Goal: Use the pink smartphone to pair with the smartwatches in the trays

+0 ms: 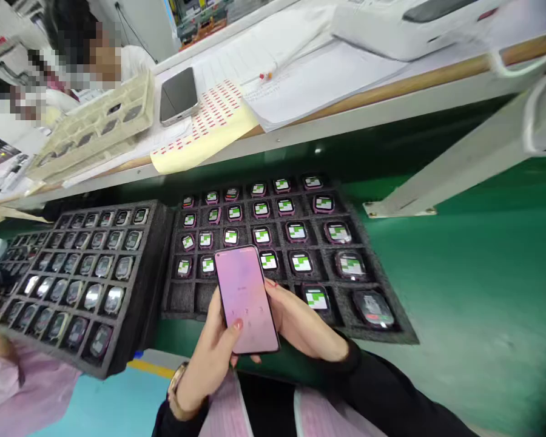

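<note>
A smartphone with a pink-purple screen and a number keypad is held upright in front of me. My left hand is closed round its lower left side, the thumb lying over the keypad. From the right, my right hand grips the phone's edge, and some of its fingers are hidden behind the phone. Beyond the phone lies a dark foam tray with rows of smartwatches, most with white and green screens lit. One smartwatch sits close to my right hand.
Left of the tray stands a taller foam stack of watches. A person's pink sleeve is at the far left. On the bench are another phone, a yellow sticker sheet, papers and a plastic parts tray. A bench leg slants at right.
</note>
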Motion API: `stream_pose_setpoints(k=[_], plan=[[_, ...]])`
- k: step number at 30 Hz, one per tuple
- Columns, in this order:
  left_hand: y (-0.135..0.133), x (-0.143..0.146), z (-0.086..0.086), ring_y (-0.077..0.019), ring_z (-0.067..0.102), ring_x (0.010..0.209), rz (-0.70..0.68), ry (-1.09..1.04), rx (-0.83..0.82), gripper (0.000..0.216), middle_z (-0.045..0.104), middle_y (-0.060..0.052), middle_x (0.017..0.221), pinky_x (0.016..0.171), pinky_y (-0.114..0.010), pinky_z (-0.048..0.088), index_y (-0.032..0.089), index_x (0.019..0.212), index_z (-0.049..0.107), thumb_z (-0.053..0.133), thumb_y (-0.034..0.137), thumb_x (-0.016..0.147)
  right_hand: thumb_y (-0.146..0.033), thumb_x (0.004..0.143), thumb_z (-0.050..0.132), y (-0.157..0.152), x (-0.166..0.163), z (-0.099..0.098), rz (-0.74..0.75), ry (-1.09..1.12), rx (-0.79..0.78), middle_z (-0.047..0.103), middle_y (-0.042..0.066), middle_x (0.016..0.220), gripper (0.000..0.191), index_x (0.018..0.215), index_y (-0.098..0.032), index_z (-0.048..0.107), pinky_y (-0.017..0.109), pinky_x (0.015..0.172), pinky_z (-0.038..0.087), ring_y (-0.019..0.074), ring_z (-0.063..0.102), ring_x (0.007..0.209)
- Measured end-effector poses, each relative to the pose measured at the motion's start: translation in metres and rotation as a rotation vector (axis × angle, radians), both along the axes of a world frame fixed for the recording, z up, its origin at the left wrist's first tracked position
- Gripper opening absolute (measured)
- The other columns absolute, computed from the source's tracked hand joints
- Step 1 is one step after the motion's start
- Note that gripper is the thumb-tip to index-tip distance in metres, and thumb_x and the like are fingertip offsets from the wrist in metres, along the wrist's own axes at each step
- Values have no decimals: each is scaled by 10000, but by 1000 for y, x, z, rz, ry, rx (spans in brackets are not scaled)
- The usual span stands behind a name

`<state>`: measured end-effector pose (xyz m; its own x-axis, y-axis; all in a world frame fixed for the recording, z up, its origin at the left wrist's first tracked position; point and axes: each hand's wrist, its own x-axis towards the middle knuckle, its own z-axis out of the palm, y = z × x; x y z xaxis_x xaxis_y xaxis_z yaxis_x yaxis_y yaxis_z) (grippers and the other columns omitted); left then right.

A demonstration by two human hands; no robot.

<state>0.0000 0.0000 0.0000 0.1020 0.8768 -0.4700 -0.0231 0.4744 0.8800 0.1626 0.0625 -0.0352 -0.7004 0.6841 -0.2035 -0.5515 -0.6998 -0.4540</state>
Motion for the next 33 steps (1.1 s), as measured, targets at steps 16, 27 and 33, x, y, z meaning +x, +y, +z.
stream_pose_setpoints(k=[16, 27, 33], plan=[[2, -1, -4, -166, 685, 730, -102, -115, 75, 918, 508, -156, 1429, 540, -239, 516, 364, 1568, -55, 616, 350, 942, -398, 950, 679, 0, 4, -3, -8, 14, 93, 671, 74, 1027, 387, 1222, -203, 484, 326, 491, 619, 262, 709, 755], [1, 7, -3, -189, 699, 718, 39, 32, -16, 745, 504, -146, 1446, 437, -217, 451, 367, 1580, 97, 515, 486, 975, -278, 968, 715, -5, 0, -9, -26, -68, 313, 649, 44, 1004, 378, 1203, -216, 425, 249, 482, 594, 198, 714, 645], [2, 0, -2, -178, 697, 675, -17, -88, 33, 783, 543, -147, 1404, 435, -198, 435, 391, 1575, 84, 563, 448, 959, -310, 1014, 658, -3, 8, -6, 48, 53, 281, 636, 71, 1102, 379, 1268, -216, 393, 286, 585, 626, 214, 730, 746]])
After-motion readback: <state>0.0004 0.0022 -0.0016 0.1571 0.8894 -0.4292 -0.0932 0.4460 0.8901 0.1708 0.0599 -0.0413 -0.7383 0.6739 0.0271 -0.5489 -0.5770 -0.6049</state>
